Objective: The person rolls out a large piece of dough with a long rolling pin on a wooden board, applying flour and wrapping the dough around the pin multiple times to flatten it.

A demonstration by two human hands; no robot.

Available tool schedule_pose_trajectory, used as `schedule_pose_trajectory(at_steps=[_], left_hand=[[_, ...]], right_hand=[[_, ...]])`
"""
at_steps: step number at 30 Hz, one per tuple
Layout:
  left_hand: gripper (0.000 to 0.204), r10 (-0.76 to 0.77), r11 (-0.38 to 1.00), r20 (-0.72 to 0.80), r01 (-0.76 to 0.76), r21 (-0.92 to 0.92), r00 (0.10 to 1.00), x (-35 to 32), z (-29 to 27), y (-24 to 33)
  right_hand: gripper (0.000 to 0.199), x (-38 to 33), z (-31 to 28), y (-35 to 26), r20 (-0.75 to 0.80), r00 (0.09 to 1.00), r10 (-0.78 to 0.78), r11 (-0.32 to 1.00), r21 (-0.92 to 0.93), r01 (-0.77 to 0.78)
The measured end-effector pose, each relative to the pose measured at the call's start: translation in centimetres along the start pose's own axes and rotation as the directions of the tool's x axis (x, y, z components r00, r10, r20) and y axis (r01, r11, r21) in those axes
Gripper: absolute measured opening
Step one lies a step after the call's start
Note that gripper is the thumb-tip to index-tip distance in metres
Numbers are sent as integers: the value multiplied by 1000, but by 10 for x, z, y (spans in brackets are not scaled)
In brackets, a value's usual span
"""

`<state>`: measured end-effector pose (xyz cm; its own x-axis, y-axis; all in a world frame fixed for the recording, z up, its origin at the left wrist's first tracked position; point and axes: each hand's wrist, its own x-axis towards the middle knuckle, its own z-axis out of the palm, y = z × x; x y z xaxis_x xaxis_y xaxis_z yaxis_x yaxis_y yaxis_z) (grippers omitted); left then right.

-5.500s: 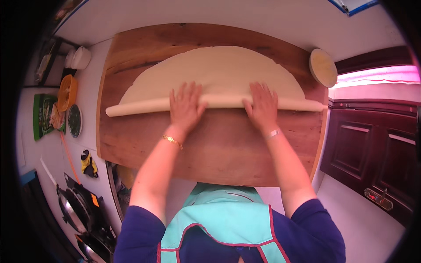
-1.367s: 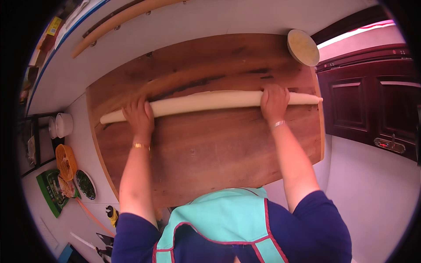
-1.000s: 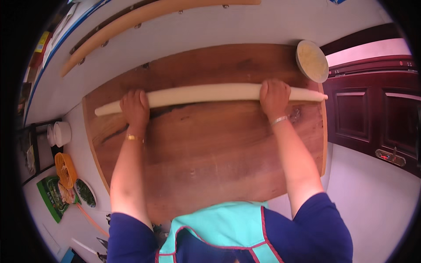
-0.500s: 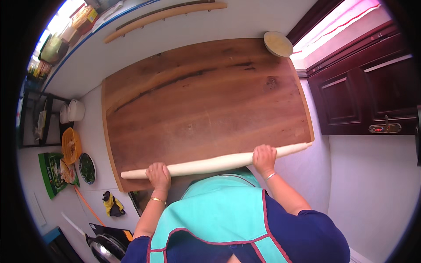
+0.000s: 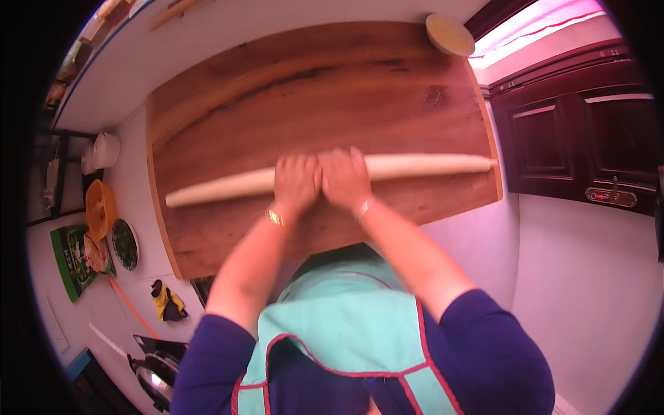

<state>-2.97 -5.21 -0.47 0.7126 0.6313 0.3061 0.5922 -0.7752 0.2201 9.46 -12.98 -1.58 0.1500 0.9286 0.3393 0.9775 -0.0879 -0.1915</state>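
Observation:
A long, pale roll of dough (image 5: pixel 429 164) lies crosswise on the wooden board (image 5: pixel 318 104). It looks wound around a rolling pin, and a thinner tip shows at its right end. My left hand (image 5: pixel 297 181) and my right hand (image 5: pixel 344 178) sit side by side at the middle of the roll, touching each other. Both have their fingers closed over its top, slightly smeared by motion. The stretch of roll beneath them is hidden.
A pale round bowl (image 5: pixel 449 36) stands at the board's far right corner. Beyond the right edge is a dark red door (image 5: pixel 560 138). On the left are a yellow basket (image 5: pixel 100 207), a bowl of chopped greens (image 5: pixel 125 243), a green bag (image 5: pixel 69 263) and black-and-yellow gloves (image 5: pixel 167 301).
The roll has moved away from me, from the board's near edge toward its middle. My hands have come together from wide apart near its two ends, and my arms reach further forward.

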Motion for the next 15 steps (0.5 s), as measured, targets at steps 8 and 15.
schedule_pose_trajectory(at_steps=[8, 15], left_hand=[[22, -96, 995, -83, 97, 6, 992, 31, -7, -49], [20, -242, 966, 131, 226, 126, 961, 142, 5, -173]], right_hand=[[24, 48, -2, 45, -187, 982, -18, 1000, -17, 15], [18, 194, 4, 136, 318, 926, 205, 978, -33, -205]])
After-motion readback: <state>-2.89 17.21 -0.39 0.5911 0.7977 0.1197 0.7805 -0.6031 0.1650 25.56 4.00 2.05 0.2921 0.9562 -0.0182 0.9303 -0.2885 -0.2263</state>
